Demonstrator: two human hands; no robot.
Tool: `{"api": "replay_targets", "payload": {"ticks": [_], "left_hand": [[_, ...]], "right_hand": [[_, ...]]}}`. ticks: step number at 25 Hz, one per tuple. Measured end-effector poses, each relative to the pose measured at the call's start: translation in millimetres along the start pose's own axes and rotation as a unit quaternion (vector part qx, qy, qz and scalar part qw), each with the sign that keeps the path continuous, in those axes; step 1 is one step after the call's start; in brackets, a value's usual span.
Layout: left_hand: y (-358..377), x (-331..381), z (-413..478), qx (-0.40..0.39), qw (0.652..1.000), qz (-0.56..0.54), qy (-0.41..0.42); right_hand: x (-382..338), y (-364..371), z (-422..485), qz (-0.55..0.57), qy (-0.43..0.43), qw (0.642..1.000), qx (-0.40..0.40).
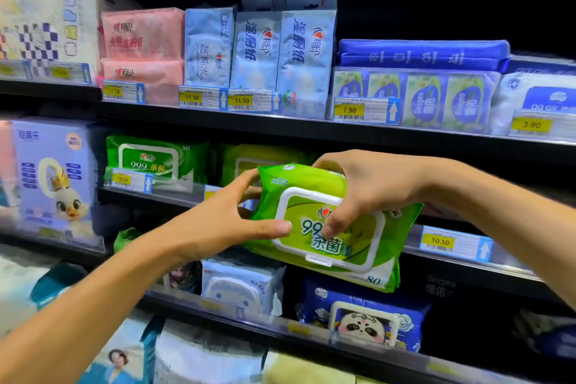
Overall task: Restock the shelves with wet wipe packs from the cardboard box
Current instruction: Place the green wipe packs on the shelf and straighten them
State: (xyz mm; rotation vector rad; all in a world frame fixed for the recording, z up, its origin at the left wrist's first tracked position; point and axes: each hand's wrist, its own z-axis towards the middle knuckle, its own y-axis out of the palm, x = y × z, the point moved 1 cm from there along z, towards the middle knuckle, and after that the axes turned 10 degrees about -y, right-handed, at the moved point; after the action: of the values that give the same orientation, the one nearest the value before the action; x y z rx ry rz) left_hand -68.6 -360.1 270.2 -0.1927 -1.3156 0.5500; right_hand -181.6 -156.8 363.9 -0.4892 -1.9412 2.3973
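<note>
head view: left hand (230,221) and right hand (371,184) around tilted green wipe pack (358,246)

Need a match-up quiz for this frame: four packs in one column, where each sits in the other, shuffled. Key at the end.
Packs
1. lime-green wipe pack
2. dark-green wipe pack
3. pink packs
4. panda pack

Places
A. behind the 16.50 tag
B. stacked two high on the top shelf
C. gripped between left hand and right hand
D. one shelf down, below the held pack

Pairs: 1-C, 2-A, 3-B, 4-D
</note>
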Motion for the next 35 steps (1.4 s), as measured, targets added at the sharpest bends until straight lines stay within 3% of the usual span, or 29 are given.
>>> {"api": "replay_targets", "payload": {"ticks": [6,10,13,15,17,19,27,35], "left_hand": [[4,5,-20,0.076,0.995,-0.069,0.017],[-8,1,-22,0.151,0.985,-0.089,-0.004],[-30,-9,-22,0.193,0.975,-0.111,-0.022],[-40,-12,-22,0.202,0.969,-0.142,-0.016],[-45,-12,-18,0.196,0.969,-0.152,-0.003],[-52,-9,-14,0.193,0.97,-0.146,0.009],[-75,4,2,0.208,0.974,-0.036,0.079],[-81,-6,11,0.227,0.971,0.038,0.062]], "right_hand": [[-11,8,2,-0.001,-0.046,0.999,0.02],[6,11,-7,-0.021,-0.056,0.99,0.127],[26,25,-13,0.15,-0.035,0.96,0.232],[27,43,-8,0.318,-0.011,0.921,0.223],[26,56,5,0.366,-0.035,0.907,0.202],[25,62,21,0.36,-0.073,0.902,0.224],[34,66,53,0.288,-0.093,0.891,0.339],[48,79,71,0.234,-0.103,0.878,0.404]]}}
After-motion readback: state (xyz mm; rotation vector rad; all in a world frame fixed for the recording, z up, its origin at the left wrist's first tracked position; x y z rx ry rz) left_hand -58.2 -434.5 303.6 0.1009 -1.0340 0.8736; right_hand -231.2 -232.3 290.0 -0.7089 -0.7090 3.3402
